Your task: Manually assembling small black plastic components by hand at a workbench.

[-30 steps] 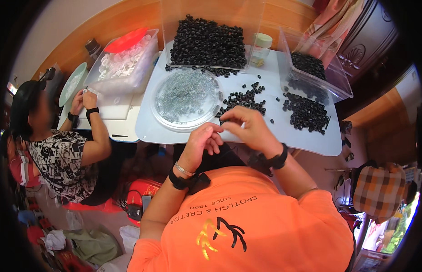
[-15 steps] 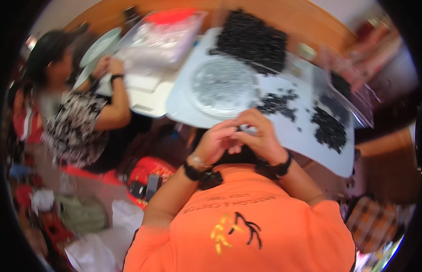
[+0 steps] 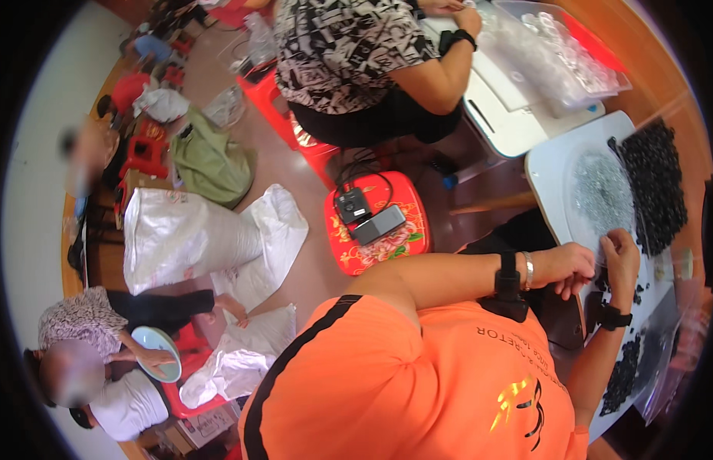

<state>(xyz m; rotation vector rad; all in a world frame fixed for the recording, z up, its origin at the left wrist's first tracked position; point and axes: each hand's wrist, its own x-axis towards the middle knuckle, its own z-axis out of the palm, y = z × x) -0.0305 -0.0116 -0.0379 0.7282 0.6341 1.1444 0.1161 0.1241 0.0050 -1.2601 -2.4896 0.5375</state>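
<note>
At the near edge of the light blue table (image 3: pixel 552 165), my left hand (image 3: pixel 563 268) is closed, its fingers curled inward. Right beside it my right hand (image 3: pixel 621 261) has thumb and fingertips pinched together. Whatever is between the fingers of either hand is too small or hidden to name. Just beyond them lies a round clear tray (image 3: pixel 577 218) full of small clear pieces (image 3: pixel 602 188). A big heap of small black parts (image 3: pixel 654 184) stands behind that tray. More loose black parts (image 3: pixel 623 376) lie on the table by my right forearm.
Left of my table a co-worker (image 3: pixel 356 61) handles something at a white table (image 3: pixel 517 126) with a plastic bin (image 3: pixel 563 46) of white pieces. A red stool (image 3: pixel 345 249) holds two dark devices. White sacks (image 3: pixel 180 238), a green bag (image 3: pixel 211 161) and another person holding a bowl (image 3: pixel 153 353) are farther left.
My view has swung to the left, bringing the red stool, sacks and other people into sight. Both hands stay close together by the table edge, slightly farther apart than before.
</note>
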